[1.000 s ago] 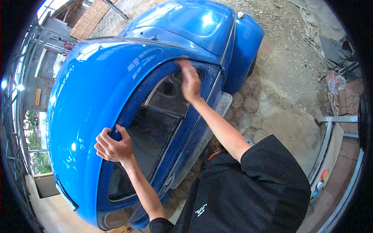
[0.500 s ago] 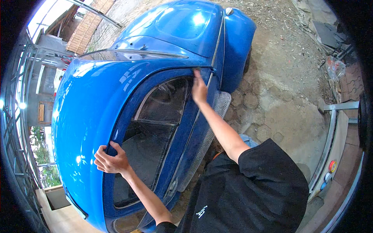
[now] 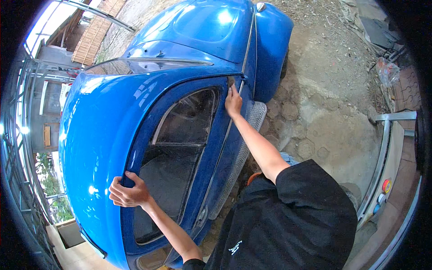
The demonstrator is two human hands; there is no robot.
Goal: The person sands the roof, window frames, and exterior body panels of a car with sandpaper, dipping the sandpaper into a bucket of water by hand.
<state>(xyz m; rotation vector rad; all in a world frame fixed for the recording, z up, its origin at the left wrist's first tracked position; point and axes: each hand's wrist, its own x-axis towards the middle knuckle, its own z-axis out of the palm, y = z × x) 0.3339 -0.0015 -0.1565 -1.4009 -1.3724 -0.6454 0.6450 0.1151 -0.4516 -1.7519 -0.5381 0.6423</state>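
Observation:
A shiny blue rounded car (image 3: 96,135) fills the left and middle of the view, its side door (image 3: 215,135) facing me. My left hand (image 3: 130,192) is closed at the roof edge above the door's window, fingers curled on the roof side and thumb by the door frame. At the front upper corner of the door, beside the hinge-side seam, my right hand (image 3: 233,102) pinches a small dark grey flat piece (image 3: 231,81) against the blue paint. The fingers partly cover that piece, and its kind is unclear. Behind the dusty door window (image 3: 186,117) the interior looks dark.
A ribbed running board (image 3: 243,155) runs along the car's lower side. Bare ground with hexagonal pavers (image 3: 306,148) lies to the right. A metal-framed board (image 3: 382,166) with several tape rolls (image 3: 386,185) stands at far right, near a clear plastic bag (image 3: 388,72).
My right hand has moved slightly down from the door's upper corner and is less blurred. The left hand stays at the roof edge. The whole view has shifted a little.

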